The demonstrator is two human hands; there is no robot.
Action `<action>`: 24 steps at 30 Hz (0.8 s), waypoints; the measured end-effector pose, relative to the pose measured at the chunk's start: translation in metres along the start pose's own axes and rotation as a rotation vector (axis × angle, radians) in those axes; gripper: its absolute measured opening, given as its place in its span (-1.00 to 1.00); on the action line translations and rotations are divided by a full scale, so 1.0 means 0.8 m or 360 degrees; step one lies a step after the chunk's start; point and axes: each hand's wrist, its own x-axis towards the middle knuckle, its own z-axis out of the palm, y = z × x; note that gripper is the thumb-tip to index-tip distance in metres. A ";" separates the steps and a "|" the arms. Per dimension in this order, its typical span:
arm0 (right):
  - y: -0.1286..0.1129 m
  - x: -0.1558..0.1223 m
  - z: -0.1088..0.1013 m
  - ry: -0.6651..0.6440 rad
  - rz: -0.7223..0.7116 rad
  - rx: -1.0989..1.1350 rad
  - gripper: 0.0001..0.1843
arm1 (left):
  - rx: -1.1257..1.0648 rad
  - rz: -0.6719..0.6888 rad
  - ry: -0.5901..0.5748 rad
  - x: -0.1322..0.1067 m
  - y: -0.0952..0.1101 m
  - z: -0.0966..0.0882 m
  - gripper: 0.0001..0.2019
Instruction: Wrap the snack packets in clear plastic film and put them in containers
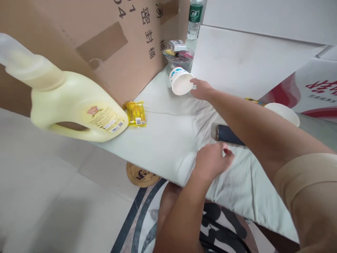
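Note:
My right hand (pixel 202 89) reaches far out over the cloth and grips a white paper cup (pixel 181 80) with a blue leaf pattern. The cup is tilted with its mouth towards me, and my fingers pinch it by the rim and small paper handle on its right side. Much nearer, my left hand (pixel 212 160) hovers over the cloth, fingers curled in and nothing showing in them. Just beyond it lies a dark phone (pixel 229 135), partly covered by my right forearm. Right behind the cup stands a clear tub of small packets (pixel 179 55).
A large pale yellow jug (pixel 79 105) stands at the left by a yellow snack packet (pixel 136 114). A cardboard box (pixel 105 38) and a white box (pixel 237 59) bound the table (pixel 168 137). A water bottle (pixel 195 19) stands behind; a white bowl-like thing (pixel 285 114) is partly hidden.

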 end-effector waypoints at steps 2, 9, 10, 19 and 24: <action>-0.008 0.000 -0.005 0.0006 0.0007 0.0060 -0.33 | -0.0002 0.0006 -0.0011 0.000 0.001 0.000 -0.70; -0.060 -0.027 -0.010 0.0231 -0.0131 0.0129 -0.68 | -0.0027 0.0104 -0.0037 -0.001 0.010 0.020 -0.73; -0.070 -0.033 -0.009 0.0210 -0.0163 0.0122 -0.71 | -0.0035 0.0102 -0.0028 -0.001 0.011 0.022 -0.74; -0.105 -0.036 0.006 -0.0091 -0.0371 0.0327 -0.27 | 0.0085 0.0179 -0.0136 -0.005 0.024 0.031 -0.75; -0.078 0.025 0.007 0.0121 -0.0293 -0.0007 -0.35 | 0.0213 0.0224 -0.0324 0.002 0.028 0.032 -0.71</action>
